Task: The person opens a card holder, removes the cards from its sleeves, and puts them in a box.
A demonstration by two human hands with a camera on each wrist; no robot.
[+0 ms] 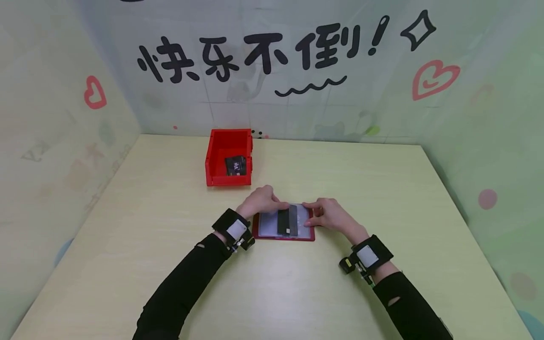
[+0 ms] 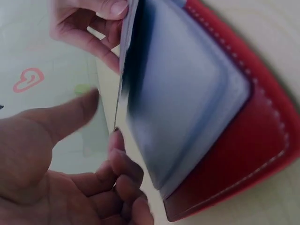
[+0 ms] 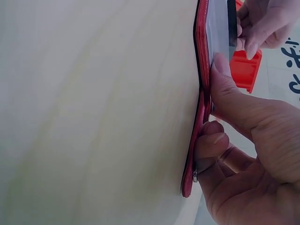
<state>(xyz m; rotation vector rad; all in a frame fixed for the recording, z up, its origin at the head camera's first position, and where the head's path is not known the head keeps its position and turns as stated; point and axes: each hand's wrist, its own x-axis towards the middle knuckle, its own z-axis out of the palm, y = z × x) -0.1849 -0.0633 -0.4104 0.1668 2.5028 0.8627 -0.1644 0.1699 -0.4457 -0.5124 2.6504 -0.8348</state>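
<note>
A red card holder (image 1: 256,231) with clear plastic sleeves (image 1: 267,224) lies opened on the table. A black card (image 1: 283,223) stands out at a sleeve, its right part greyish as if behind plastic. My left hand (image 1: 263,200) is at the card's far edge. In the left wrist view, a fingertip (image 2: 117,137) touches the thin edge while the thumb (image 2: 77,112) stays apart from it. My right hand (image 1: 333,215) pinches the holder's right side; in the right wrist view, its thumb (image 3: 221,77) lies on the sleeve and the fingers (image 3: 211,144) are bent against the red cover.
Behind my left hand stands a red bin (image 1: 228,181), holding a black card (image 1: 235,165) marked "Vip". The pale wooden table (image 1: 170,198) is bounded by a printed back wall (image 1: 272,118) and side walls.
</note>
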